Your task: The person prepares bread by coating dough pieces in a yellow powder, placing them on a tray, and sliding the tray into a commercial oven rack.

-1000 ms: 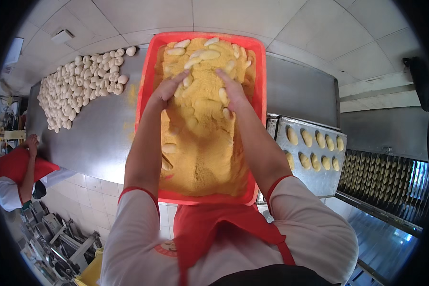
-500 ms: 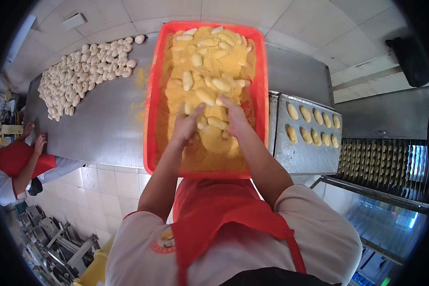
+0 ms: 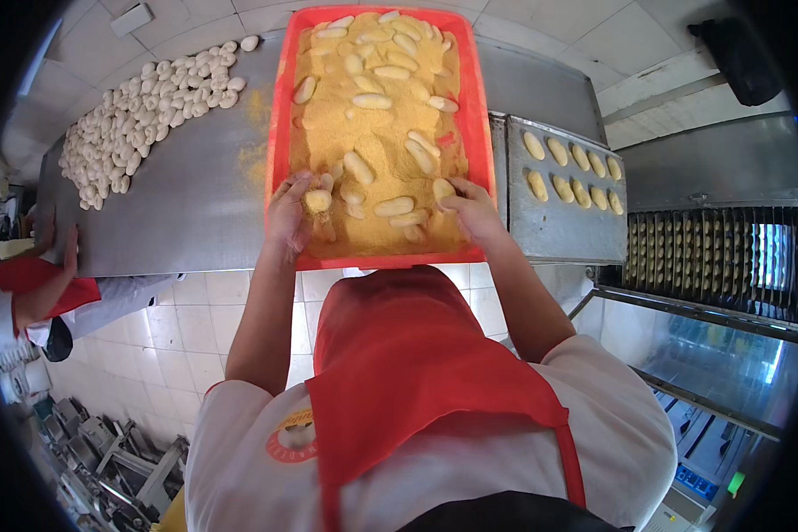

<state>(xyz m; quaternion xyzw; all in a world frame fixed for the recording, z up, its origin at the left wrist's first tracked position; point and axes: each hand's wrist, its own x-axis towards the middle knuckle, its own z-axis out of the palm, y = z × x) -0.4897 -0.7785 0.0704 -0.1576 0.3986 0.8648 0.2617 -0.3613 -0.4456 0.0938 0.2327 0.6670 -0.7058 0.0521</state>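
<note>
A red plastic tub (image 3: pixel 283 106) holds a bed of yellow crumbs (image 3: pixel 377 124) strewn with several oval dough rolls (image 3: pixel 372 101), some coated, some pale. At the tub's near left side, my left hand (image 3: pixel 287 215) curls its fingers around a crumb-coated dough roll (image 3: pixel 317 200). Along the near right wall, my right hand (image 3: pixel 475 213) pinches another dough roll (image 3: pixel 443 190) between thumb and fingers. Between the hands, a few more rolls lie on the crumbs.
Left of the tub, many pale dough balls (image 3: pixel 151 115) cover part of the steel table (image 3: pixel 186 195). To the right stands a metal baking tray (image 3: pixel 559 232) with two rows of coated rolls, beside a rack of filled trays (image 3: pixel 709 257). A co-worker's arm (image 3: pixel 53 284) reaches the table's far left.
My hands have moved apart from the tub's middle to its near left and right sides, each now gripping a roll. The rolls lie more spread out, and the view has shifted.
</note>
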